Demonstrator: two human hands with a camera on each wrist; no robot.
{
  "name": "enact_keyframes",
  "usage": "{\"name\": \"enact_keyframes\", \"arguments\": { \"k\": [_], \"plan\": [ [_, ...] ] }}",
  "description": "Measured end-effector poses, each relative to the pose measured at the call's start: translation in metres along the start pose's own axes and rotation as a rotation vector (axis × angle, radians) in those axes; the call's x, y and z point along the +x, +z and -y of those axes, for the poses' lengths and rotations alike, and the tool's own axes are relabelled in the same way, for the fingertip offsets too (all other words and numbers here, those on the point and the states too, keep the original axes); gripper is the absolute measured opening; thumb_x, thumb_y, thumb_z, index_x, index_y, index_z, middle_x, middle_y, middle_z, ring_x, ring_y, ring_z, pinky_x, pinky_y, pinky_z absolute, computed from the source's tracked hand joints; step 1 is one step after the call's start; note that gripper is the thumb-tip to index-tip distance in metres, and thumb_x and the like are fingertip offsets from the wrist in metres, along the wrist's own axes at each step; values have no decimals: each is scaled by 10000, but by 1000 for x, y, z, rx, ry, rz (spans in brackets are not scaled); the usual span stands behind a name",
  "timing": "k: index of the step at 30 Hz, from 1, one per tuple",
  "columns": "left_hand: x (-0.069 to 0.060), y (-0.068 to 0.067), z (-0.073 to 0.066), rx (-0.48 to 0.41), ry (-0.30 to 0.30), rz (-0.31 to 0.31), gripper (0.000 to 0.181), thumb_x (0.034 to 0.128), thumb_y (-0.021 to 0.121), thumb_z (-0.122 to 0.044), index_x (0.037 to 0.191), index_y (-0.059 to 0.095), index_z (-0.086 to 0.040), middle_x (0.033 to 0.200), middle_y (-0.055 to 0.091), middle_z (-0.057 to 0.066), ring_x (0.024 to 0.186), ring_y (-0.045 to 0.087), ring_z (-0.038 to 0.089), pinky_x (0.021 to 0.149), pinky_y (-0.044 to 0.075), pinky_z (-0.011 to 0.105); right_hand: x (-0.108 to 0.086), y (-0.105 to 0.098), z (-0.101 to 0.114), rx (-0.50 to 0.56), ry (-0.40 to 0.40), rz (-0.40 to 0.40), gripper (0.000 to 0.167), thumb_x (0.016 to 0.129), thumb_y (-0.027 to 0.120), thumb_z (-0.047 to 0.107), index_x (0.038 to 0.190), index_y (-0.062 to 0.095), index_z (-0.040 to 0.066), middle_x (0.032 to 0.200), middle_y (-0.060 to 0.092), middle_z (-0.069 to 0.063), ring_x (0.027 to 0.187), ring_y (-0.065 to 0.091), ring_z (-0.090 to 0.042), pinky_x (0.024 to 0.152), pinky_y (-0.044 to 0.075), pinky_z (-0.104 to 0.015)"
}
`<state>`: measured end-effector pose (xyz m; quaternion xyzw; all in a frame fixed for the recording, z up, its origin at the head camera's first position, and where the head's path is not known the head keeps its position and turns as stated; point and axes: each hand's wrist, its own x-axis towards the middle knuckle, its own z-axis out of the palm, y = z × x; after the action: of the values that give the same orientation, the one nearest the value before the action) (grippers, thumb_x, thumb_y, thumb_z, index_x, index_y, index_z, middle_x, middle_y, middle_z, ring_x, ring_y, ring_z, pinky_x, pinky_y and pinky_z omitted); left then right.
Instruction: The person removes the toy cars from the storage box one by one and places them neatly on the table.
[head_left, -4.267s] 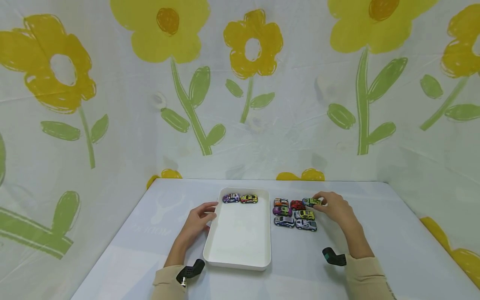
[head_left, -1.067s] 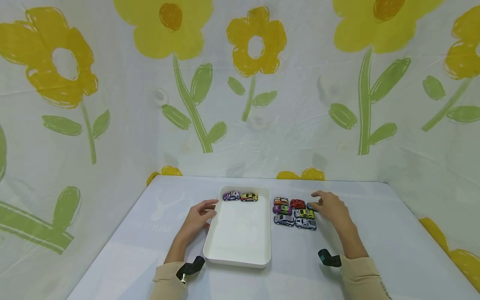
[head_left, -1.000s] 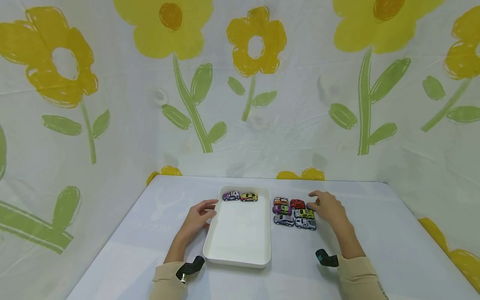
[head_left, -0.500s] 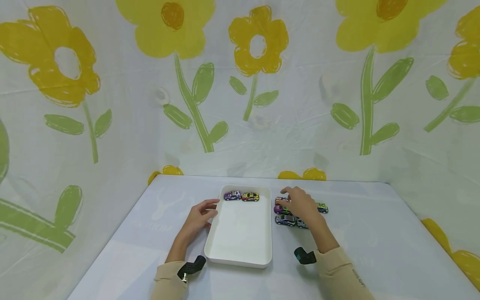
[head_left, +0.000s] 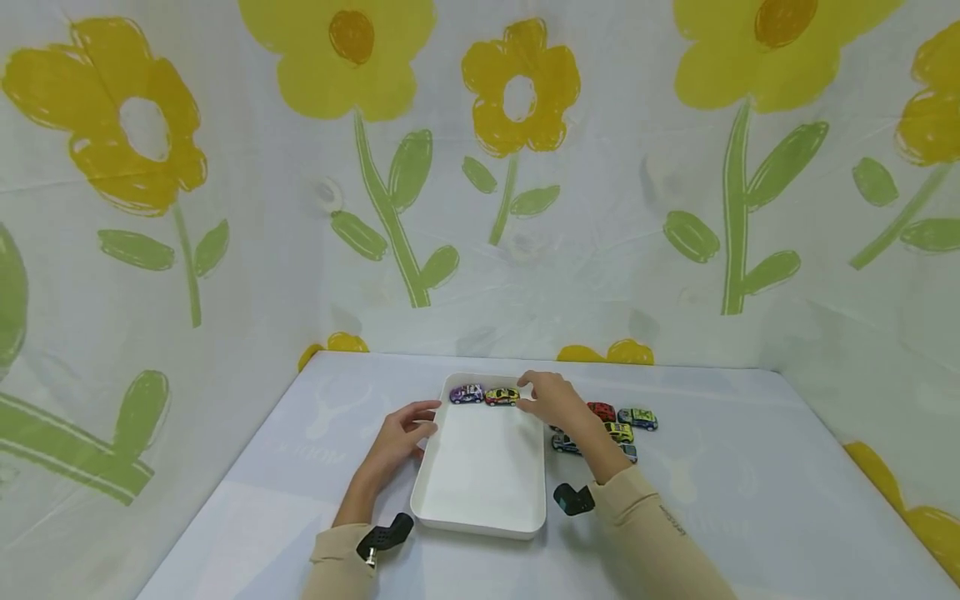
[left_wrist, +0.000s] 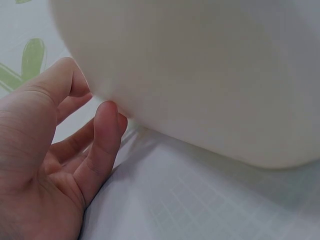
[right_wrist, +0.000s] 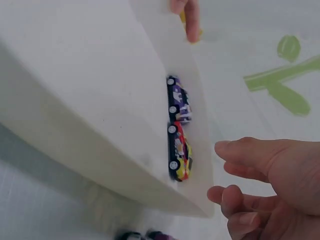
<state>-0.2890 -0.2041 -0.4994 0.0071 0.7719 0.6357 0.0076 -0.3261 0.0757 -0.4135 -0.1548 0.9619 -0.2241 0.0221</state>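
A shallow white tray (head_left: 480,492) lies on the table. At its far end stand a purple-and-white toy car (head_left: 467,394) and a yellow-and-red toy car (head_left: 502,397), end to end. My left hand (head_left: 395,439) touches the tray's left wall, fingers loosely bent, thumb against the side in the left wrist view. Over the tray's far right corner hovers my right hand (head_left: 558,402), beside the yellow-and-red car. The right wrist view shows its thumb and fingers (right_wrist: 247,150) apart, with nothing between them.
Right of the tray are several more toy cars, partly hidden by my right forearm: a red car (head_left: 602,411), a yellow car (head_left: 620,432) and a green-and-blue car (head_left: 637,418) among them. Flower-printed cloth (head_left: 600,250) hangs behind the table.
My right hand has let go of the green-and-blue car, which now sits slightly nearer and further right. The hand has swung left across the cars to the tray. My left hand stays put.
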Motion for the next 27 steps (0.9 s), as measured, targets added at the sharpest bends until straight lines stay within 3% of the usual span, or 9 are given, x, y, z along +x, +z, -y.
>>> {"name": "enact_keyframes", "arguments": {
  "k": [12, 21, 27],
  "plan": [
    [0, -1, -1, 6, 2, -4, 424, 872, 677, -148, 1289, 633, -213, 1252, 626, 128, 898, 620, 185, 567, 522, 294, 25, 21, 15, -65, 75, 38, 505, 910, 687, 316, 1360, 550, 135, 1317, 579, -162, 1132, 585, -352, 949, 498, -518],
    [0, 0, -2, 7, 11, 2, 424, 874, 672, -147, 1293, 629, -200, 1258, 625, 136, 896, 621, 184, 556, 519, 300, 33, 32, 23, -113, 104, 27, 483, 910, 684, 322, 1343, 565, 146, 1248, 563, -152, 996, 600, -309, 859, 525, -473],
    [-1, 0, -1, 3, 5, -4, 422, 870, 678, -147, 1284, 635, -215, 1249, 628, 126, 892, 617, 184, 559, 518, 297, 35, 43, 23, -159, 118, -27, 426, 909, 686, 306, 1313, 621, 185, 1212, 568, -141, 907, 604, -280, 755, 541, -455]
  ]
}}
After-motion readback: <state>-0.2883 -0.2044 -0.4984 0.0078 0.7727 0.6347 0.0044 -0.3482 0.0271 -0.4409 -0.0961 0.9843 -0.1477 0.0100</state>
